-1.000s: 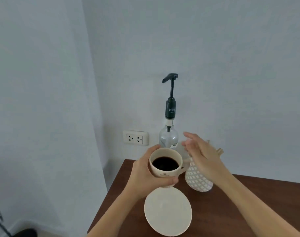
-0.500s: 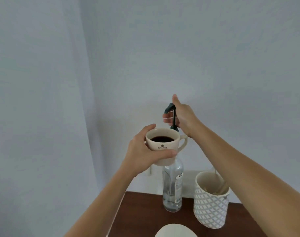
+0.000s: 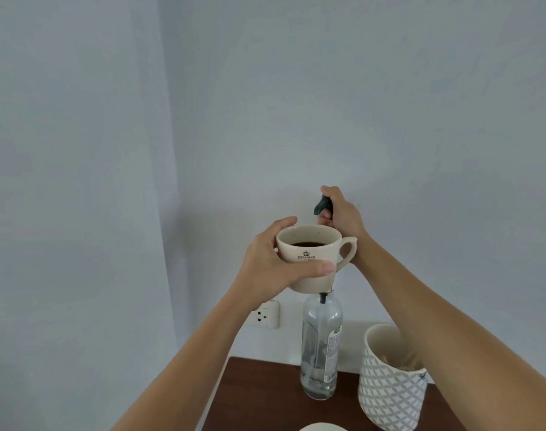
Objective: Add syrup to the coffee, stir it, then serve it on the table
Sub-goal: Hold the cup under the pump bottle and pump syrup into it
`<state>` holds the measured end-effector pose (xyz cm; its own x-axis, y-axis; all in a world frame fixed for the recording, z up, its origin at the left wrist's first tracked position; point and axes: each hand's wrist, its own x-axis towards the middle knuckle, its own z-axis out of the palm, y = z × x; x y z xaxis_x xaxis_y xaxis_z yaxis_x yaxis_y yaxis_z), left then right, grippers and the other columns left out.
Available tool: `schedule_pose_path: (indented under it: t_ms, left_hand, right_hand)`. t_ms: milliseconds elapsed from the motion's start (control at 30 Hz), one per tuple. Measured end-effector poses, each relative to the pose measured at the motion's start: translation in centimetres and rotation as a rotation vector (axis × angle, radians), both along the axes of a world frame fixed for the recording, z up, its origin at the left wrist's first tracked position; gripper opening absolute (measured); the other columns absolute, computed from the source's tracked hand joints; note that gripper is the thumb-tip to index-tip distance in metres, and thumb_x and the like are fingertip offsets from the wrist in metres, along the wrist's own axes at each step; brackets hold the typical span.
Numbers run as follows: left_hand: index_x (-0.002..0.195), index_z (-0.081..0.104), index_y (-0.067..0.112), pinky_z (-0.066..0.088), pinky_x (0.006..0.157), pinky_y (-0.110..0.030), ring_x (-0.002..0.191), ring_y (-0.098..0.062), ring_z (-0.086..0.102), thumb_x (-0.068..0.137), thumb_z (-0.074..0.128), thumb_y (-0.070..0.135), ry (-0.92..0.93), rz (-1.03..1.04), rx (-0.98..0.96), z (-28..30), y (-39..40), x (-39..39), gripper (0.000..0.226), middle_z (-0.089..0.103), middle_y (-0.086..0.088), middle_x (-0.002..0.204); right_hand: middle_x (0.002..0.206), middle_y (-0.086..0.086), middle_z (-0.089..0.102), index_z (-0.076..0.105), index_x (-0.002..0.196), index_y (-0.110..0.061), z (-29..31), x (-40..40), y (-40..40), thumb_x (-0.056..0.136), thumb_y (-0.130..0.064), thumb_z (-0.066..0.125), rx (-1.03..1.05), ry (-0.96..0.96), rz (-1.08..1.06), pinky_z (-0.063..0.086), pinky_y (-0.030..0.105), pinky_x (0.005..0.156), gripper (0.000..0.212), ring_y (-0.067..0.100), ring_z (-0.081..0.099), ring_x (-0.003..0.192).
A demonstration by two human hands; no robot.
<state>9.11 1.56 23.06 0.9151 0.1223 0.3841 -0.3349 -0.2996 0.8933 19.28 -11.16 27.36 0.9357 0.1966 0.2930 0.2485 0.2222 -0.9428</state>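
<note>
My left hand [image 3: 273,264] grips a cream cup [image 3: 309,255] of black coffee, held up in the air in front of the syrup bottle's neck. The clear glass syrup bottle [image 3: 320,346] stands on the dark wooden table [image 3: 253,396] against the wall. Its dark pump head [image 3: 321,205] sticks up just behind and above the cup's rim. My right hand [image 3: 343,217] is closed over the pump head, with the spout pointing left over the cup.
A white pot with a grey lattice pattern [image 3: 390,387] stands right of the bottle, partly behind my right forearm. The rim of a white saucer [image 3: 321,427] shows at the bottom edge. A wall socket [image 3: 264,315] sits left of the bottle.
My left hand lifted the cup off the saucer up to the pump spout. My right hand rose from beside the pot and closed on the pump head. The camera tilted up.
</note>
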Motion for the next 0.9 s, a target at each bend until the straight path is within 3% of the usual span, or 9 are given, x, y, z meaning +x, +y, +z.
schedule_pose_path:
  t_ms: [200,267,500,900]
  left_hand:
    - [0.141,0.053,0.033,0.057,0.087,-0.026,0.109,-0.010,0.066,0.034,0.088,0.051,0.001,-0.008,-0.013,0.2,0.0,0.2,0.114,0.067,0.008,0.124]
    - [0.140,0.053,0.033,0.057,0.087,-0.026,0.110,-0.011,0.067,0.034,0.089,0.051,0.002,-0.012,-0.017,0.3,0.0,0.2,0.113,0.068,0.008,0.124]
    - [0.140,0.054,0.033,0.056,0.084,-0.023,0.110,-0.010,0.067,0.034,0.089,0.050,0.005,-0.029,-0.030,0.7,-0.3,0.1,0.113,0.068,0.009,0.124]
    - [0.141,0.053,0.031,0.055,0.084,-0.021,0.110,-0.009,0.067,0.034,0.089,0.048,0.010,-0.045,-0.040,0.6,-0.4,0.6,0.114,0.069,0.008,0.123]
  right_hand:
    - [0.048,-0.003,0.054,0.062,0.083,-0.008,-0.6,0.2,0.1,0.098,-0.022,0.050,0.102,-0.204,-0.071,0.038,0.026,0.047,0.024,0.015,0.042,0.048]
    - [0.054,-0.002,0.057,0.067,0.093,-0.010,-0.9,0.4,0.1,0.101,-0.023,0.048,0.136,-0.258,-0.058,0.042,0.025,0.049,0.024,0.015,0.048,0.051]
    - [0.057,0.002,0.058,0.064,0.083,-0.004,-1.7,0.7,0.7,0.104,-0.028,0.045,0.198,-0.350,-0.081,0.045,0.025,0.051,0.037,0.014,0.058,0.057]
    - [0.051,0.000,0.059,0.060,0.079,-0.002,-2.0,1.1,0.7,0.101,-0.014,0.045,0.226,-0.383,-0.155,0.042,0.025,0.049,0.029,0.015,0.057,0.052]
